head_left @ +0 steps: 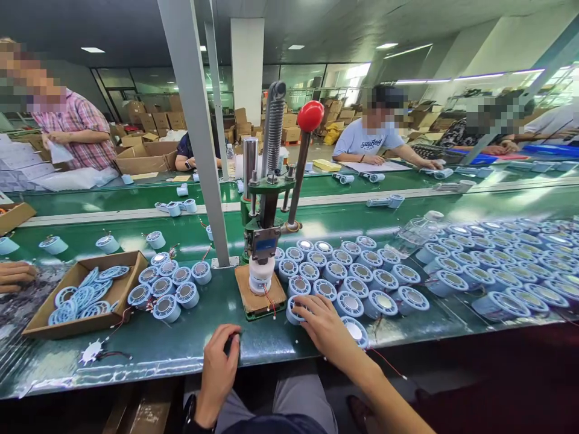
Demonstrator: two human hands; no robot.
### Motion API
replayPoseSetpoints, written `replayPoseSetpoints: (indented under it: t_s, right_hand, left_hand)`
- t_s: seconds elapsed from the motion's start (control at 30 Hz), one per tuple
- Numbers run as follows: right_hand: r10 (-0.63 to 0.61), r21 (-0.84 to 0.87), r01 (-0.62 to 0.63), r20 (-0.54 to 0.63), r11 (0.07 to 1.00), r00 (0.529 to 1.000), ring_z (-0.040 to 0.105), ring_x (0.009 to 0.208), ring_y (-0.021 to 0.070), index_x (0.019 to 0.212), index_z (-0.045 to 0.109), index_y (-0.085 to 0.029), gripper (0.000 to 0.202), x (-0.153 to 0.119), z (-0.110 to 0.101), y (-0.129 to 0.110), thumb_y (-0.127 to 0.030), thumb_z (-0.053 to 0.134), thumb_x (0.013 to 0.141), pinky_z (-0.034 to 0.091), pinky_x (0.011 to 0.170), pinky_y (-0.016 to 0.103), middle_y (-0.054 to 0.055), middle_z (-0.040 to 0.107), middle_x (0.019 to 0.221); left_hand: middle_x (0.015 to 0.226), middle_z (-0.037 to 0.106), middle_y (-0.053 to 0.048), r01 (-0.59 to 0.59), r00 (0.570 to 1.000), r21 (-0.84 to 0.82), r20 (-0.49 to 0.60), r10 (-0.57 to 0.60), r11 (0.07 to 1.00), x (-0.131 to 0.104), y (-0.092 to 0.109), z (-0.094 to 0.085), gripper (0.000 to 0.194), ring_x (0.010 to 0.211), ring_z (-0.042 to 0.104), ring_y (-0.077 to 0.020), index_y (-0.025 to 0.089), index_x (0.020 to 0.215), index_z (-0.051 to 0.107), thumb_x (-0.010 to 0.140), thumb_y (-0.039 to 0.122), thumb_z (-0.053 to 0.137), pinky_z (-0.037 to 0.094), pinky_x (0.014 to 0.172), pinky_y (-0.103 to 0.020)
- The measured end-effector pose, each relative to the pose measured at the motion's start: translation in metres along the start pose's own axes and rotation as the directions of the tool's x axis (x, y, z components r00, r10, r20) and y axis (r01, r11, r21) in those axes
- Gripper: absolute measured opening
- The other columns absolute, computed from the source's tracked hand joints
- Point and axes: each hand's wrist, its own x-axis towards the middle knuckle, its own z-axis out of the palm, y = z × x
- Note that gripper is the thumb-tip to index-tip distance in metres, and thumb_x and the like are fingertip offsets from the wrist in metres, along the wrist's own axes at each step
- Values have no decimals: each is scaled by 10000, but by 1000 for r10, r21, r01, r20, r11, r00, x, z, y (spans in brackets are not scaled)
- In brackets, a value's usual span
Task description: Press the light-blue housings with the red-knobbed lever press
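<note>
My right hand point(323, 328) reaches over the front of the right-hand group, its fingers bent round a light blue round housing point(295, 310). At the table's front edge rests my left hand point(220, 355), fingers apart and curved, holding nothing. Between and beyond the hands stands a hand press point(266, 205) with a red ball lever point(310, 116). Under its white pressing head point(261, 269) sits another blue-white part with thin red wires, on a brown pad point(244, 295). Several blue housings point(165, 307) with ringed tops stand left of the press.
A cardboard tray point(129, 301) of blue rings lies at the left, near another person's hand point(17, 276). Rows of housings point(502, 304) and a clear plastic bottle point(416, 234) cover the right. A metal post point(194, 132) rises behind. Other people sit across the green conveyor point(113, 205).
</note>
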Motion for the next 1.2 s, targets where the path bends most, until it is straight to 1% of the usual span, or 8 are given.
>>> replayPoseSetpoints:
  t_s: [0.17,0.3,0.5,0.63,0.73,0.83,0.97,1.2]
  right_hand:
    - [115,230,-103,-36,968,993,550,1245,239,1311,532,-257,481,30,-7,-3,-156,572,842,481,1049,451,84,542,1362]
    - [298,603,-230,-12,764,955,468,1359,248,1533,179,-210,906,82,21,-14,-229,667,770,434,1121,445,149,416,1483]
    - [552,778,-315,-48,543,832,610,1171,271,1524,210,-167,874,111,55,-37,-285,632,768,468,1057,469,153,583,1295]
    - [615,701,-298,-251,648,748,584,1174,271,1510,269,-140,787,84,58,-65,-381,594,836,470,1045,460,162,542,1317]
    - [418,564,-182,-324,805,849,554,1202,251,1459,359,-148,647,65,69,-99,-296,554,859,480,1043,421,149,527,1325]
    - [172,458,-76,-171,886,970,587,1109,238,1401,443,-160,617,74,87,-130,-166,565,796,528,977,399,123,590,1229]
    - [202,332,-170,-62,928,978,585,1091,293,1330,541,-159,570,108,96,-145,-72,559,767,547,914,473,159,564,1268]
    - [133,192,-48,-461,980,878,537,1206,224,1228,580,-226,345,53,-3,-76,-146,456,915,515,983,380,98,531,1305]
  left_hand:
    - [929,731,-81,-28,998,42,-58,31,999,12,0,-22,256,865,696,-225,208,911,720,920,364,517,566,782,-340]
    - [944,730,-71,-92,962,166,-239,131,982,42,-1,-65,236,914,683,-226,201,922,712,913,348,527,541,860,-359]
    - [954,723,-73,-15,913,361,-375,160,932,81,-14,-135,262,845,673,-210,177,958,694,908,348,501,543,812,-343]
    - [1086,711,-100,140,962,568,-271,24,811,109,-37,-179,324,954,675,-227,167,1065,673,916,336,441,539,871,-346]
    - [1174,683,-153,263,953,665,-291,-82,699,135,-59,-216,354,1103,629,-278,131,1122,655,905,288,423,488,977,-398]
    - [1176,672,-220,348,937,724,-285,-201,596,157,-80,-245,372,1136,612,-339,82,1146,644,872,247,454,462,986,-449]
    - [1065,713,-234,340,918,810,-177,-354,477,171,-100,-259,325,1045,666,-362,77,1062,683,819,225,526,496,898,-420]
    - [1045,716,-251,271,918,878,-112,-382,395,168,-119,-266,335,1073,666,-380,51,1038,689,779,151,502,495,898,-427]
